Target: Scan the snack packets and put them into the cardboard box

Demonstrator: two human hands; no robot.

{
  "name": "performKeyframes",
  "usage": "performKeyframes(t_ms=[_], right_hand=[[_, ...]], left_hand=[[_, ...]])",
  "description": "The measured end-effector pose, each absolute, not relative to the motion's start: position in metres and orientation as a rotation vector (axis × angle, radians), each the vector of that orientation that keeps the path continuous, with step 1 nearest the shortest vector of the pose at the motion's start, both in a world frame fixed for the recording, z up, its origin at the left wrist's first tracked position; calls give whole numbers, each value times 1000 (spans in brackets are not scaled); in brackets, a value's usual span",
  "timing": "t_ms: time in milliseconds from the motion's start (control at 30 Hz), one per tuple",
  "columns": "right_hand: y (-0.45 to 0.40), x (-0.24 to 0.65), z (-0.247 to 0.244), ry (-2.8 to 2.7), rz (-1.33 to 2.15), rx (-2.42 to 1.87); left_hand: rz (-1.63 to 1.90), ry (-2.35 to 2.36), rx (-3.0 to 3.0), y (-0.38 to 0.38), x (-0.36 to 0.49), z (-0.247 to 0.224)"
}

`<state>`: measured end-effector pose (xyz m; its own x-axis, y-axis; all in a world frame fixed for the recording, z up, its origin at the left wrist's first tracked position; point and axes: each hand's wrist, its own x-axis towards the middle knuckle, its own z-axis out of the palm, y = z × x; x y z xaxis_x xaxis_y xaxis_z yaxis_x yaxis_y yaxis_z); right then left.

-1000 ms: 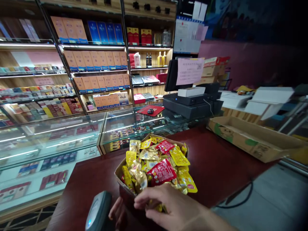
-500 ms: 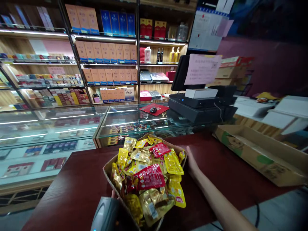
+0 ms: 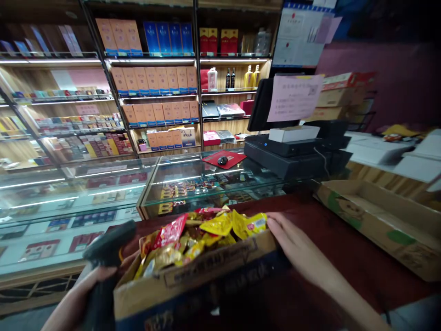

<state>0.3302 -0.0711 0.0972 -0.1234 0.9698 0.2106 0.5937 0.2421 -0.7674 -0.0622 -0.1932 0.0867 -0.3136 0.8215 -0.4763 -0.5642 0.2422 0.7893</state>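
Two hands: apart; left hand [image 3: 81,294] grips scanner [image 3: 106,243], right hand [image 3: 299,246] rests on box [image 3: 196,276] rim.
Box: light, soft cardboard; hold by rim.
Packets [image 3: 203,234]: slippery, inside box.

A glass display case [image 3: 82,188] runs along the left below wooden shelves [image 3: 155,78] of boxed goods. Farther right, a black till [image 3: 289,165] sits beside a red mat [image 3: 223,158] bearing a mouse [image 3: 222,160], with a shallow cardboard tray [image 3: 375,220] near right.

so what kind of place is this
Most likely a small shop selling boxed liquor and snacks: wall shelves of boxed bottles, a glass display counter, and a till, with a handheld barcode scanner in the left hand.
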Motion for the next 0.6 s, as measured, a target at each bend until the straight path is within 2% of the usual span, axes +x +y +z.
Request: performKeyframes(t_ms=[133, 233, 400, 500, 600], right_hand=[[-9, 313, 127, -1900, 742, -1362], [29, 303, 135, -1775, 1033, -1311], [57, 293, 113, -1340, 1620, -1051], [63, 280, 94, -1107, 1718, -981], [65, 261, 92, -1219, 1635, -924]], left_hand=[[1367, 1224, 237, -166, -85, 119], [1410, 1241, 281, -155, -97, 110], [1452, 1336, 115, -140, -106, 56], [1494, 1328, 91, -124, -114, 15], [1589, 1335, 85, -109, -123, -19]])
